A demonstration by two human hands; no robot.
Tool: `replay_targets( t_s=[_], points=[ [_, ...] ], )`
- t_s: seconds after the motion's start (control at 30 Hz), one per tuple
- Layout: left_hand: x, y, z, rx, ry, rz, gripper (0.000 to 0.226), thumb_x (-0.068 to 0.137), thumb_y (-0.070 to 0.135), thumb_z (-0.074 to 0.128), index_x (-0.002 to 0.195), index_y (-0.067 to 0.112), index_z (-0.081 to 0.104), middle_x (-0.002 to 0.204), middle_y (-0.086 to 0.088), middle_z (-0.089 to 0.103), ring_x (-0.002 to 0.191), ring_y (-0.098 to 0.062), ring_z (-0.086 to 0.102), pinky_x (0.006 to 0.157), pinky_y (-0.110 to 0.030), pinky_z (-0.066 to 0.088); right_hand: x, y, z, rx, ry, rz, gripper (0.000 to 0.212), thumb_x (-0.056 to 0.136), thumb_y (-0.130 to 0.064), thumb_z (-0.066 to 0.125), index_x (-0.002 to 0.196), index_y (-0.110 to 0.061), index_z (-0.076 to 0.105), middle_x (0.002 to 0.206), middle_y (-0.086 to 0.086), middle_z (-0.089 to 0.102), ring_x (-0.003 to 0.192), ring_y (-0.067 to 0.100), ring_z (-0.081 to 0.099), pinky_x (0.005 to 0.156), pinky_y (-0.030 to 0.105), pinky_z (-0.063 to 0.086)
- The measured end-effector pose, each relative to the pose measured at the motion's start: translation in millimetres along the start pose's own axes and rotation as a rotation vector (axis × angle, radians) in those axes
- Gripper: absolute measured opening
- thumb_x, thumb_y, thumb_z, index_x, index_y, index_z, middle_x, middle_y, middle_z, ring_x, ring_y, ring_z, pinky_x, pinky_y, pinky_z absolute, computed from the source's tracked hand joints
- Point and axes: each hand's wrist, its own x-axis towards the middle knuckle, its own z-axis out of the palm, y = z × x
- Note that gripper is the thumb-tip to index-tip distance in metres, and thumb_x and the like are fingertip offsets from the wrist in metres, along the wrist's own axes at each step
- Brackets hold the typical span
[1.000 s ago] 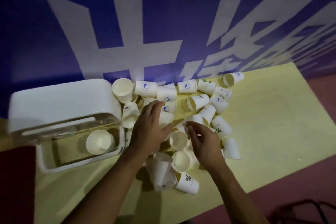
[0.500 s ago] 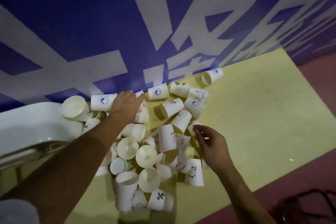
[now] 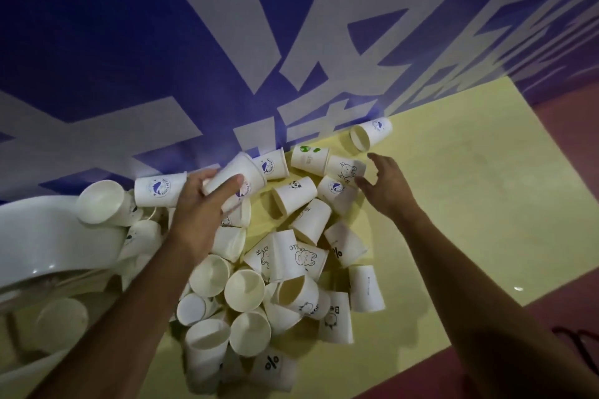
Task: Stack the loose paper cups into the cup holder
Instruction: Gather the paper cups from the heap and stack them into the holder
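In the head view, the person's left hand (image 3: pixel 197 207) is gripping a white paper cup (image 3: pixel 238 173) at the far side of the heap. The fingers are curling under the cup's base end and the thumb is pressing across its side. This cup is lying tilted, its long axis running from near left to far right, and its wider mouth end is pointing far right towards the blue wall banner with large white characters (image 3: pixel 129 42).

The right hand (image 3: pixel 390 191) is reaching in from the near right with its fingers spread and relaxed, holding nothing. Its fingertips are sitting just beside a bear-printed white paper cup (image 3: pixel 345 168); whether they are touching it cannot be told.

The pile of loose white paper cups (image 3: pixel 246 291) is sprawling over the pale yellow table (image 3: pixel 470 204) between the two forearms. Most are lying on their sides and pointing every way, while several at the near side are showing open mouths upward.

The white plastic cup holder (image 3: pixel 48 246) is sitting at the left edge, touching the pile, and one pale cup (image 3: pixel 61 321) is showing blurred in its near part.
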Motion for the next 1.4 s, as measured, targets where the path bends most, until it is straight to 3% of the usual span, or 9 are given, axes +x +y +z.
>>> replay_targets(
  t_s=[0.13, 0.2, 0.3, 0.47, 0.6, 0.97, 1.13, 1.27, 1.4],
  points=[
    [-11, -27, 3, -0.318, -0.027, -0.256, 0.040, 0.083, 0.029, 0.075, 0.121, 0.017, 0.069, 0.123, -0.006, 0.074, 0.107, -0.018, 0.072, 0.087, -0.034, 0.059, 27, 1, 0, -0.041, -0.215, 0.098, 0.084, 0.087, -0.040, 0.079, 0.154, -0.011, 0.038, 0.149, 0.015, 0.053, 0.135, 0.036, 0.051, 0.108, 0.045, 0.044],
    [-14, -35, 1, -0.337, -0.031, -0.284, 0.042, 0.080, 0.031, 0.074, 0.117, 0.013, 0.070, 0.119, -0.010, 0.075, 0.101, -0.020, 0.072, 0.076, -0.029, 0.061, 30, 6, 3, 0.067, -0.261, 0.164, 0.075, 0.083, -0.035, 0.083, 0.146, -0.016, 0.048, 0.135, 0.012, 0.064, 0.113, 0.031, 0.067, 0.087, 0.038, 0.057],
    [-16, -40, -9, -0.381, -0.045, -0.263, 0.049, 0.079, 0.024, 0.078, 0.121, 0.002, 0.066, 0.123, -0.017, 0.073, 0.115, -0.030, 0.069, 0.082, -0.034, 0.062, 26, 10, 5, 0.158, -0.245, 0.174, 0.062, 0.081, -0.032, 0.085, 0.133, -0.017, 0.054, 0.117, 0.007, 0.070, 0.079, 0.020, 0.073, 0.058, 0.023, 0.051],
    [-30, -31, -36, -0.107, -0.179, -0.118, 0.079, 0.062, 0.035, 0.096, 0.128, 0.006, 0.065, 0.120, -0.016, 0.074, 0.118, -0.034, 0.068, 0.101, -0.050, 0.055, -19, -10, -15, 0.186, -0.018, 0.008, 0.067, 0.080, -0.031, 0.086, 0.134, -0.012, 0.051, 0.120, -0.001, 0.061, 0.104, 0.020, 0.063, 0.073, 0.017, 0.046],
    [-57, -22, -68, 0.135, -0.220, 0.026, 0.091, 0.051, 0.059, 0.095, 0.131, 0.026, 0.065, 0.122, -0.002, 0.074, 0.113, -0.026, 0.071, 0.094, -0.048, 0.057, -86, -61, -29, 0.275, 0.073, -0.119, 0.078, 0.076, -0.038, 0.089, 0.141, -0.020, 0.051, 0.129, -0.007, 0.056, 0.100, 0.010, 0.066, 0.072, 0.011, 0.055],
    [-156, -52, -237, 0.365, -0.076, 0.252, 0.071, 0.072, 0.022, 0.091, 0.131, 0.043, 0.058, 0.131, 0.017, 0.066, 0.122, -0.006, 0.062, 0.101, -0.038, 0.053, -236, -225, 71, 0.334, -0.076, -0.457, 0.085, 0.066, -0.051, 0.090, 0.139, -0.033, 0.051, 0.128, -0.014, 0.057, 0.101, 0.003, 0.062, 0.074, 0.014, 0.053],
    [-180, -68, -316, 0.367, 0.004, 0.247, 0.073, 0.065, 0.036, 0.089, 0.130, 0.042, 0.056, 0.129, 0.016, 0.067, 0.121, -0.007, 0.063, 0.101, -0.038, 0.052, -276, -278, 131, 0.381, -0.125, -0.565, 0.081, 0.068, -0.056, 0.085, 0.139, -0.037, 0.050, 0.129, -0.028, 0.053, 0.104, 0.006, 0.060, 0.072, 0.016, 0.051],
    [-188, -76, -362, 0.370, 0.052, 0.285, 0.073, 0.065, 0.027, 0.092, 0.124, 0.055, 0.057, 0.127, 0.020, 0.067, 0.119, -0.004, 0.063, 0.098, -0.024, 0.053, -292, -308, 173, 0.339, -0.153, -0.595, 0.079, 0.070, -0.052, 0.089, 0.136, -0.029, 0.053, 0.130, -0.015, 0.056, 0.116, 0.007, 0.056, 0.080, 0.015, 0.048],
    [-192, -80, -392, 0.328, 0.070, 0.304, 0.071, 0.063, 0.038, 0.087, 0.129, 0.038, 0.060, 0.125, 0.013, 0.069, 0.117, -0.010, 0.065, 0.095, -0.020, 0.052, -296, -324, 205, 0.281, -0.181, -0.612, 0.082, 0.071, -0.053, 0.089, 0.140, -0.028, 0.053, 0.134, -0.017, 0.053, 0.120, 0.003, 0.053, 0.087, 0.029, 0.053]
  ],
)
